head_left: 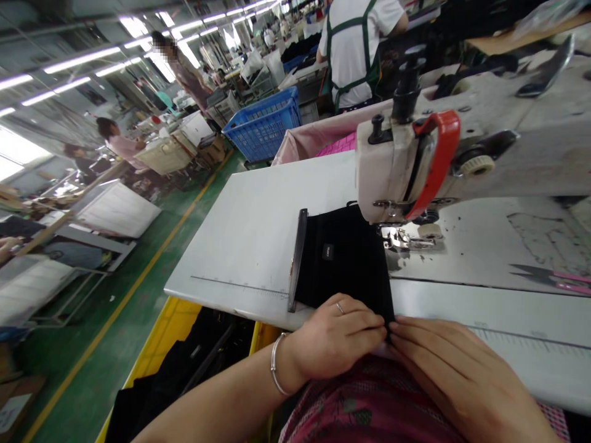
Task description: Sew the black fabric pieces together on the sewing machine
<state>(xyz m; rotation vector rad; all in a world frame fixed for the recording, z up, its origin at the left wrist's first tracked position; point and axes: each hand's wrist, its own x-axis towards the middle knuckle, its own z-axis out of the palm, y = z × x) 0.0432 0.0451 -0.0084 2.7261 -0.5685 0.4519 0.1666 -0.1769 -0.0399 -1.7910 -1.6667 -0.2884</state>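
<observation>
Right hand (462, 372): fingers together, grip unclear; left hand (339, 338) pinches black fabric (348, 261) before sewing machine (521, 166). Uneven pull risks skewing.

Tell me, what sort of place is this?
It looks like a sewing workshop, maybe in a factory. You can see a big sewing machine, black cloth with a little label, and long rows of ceiling lights.

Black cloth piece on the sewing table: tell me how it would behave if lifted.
The black cloth piece would probably sag, being thin and flat on the tabletop. It looks light for its size, with little visible thickness. Its matte surface suggests little slipperiness.
</observation>
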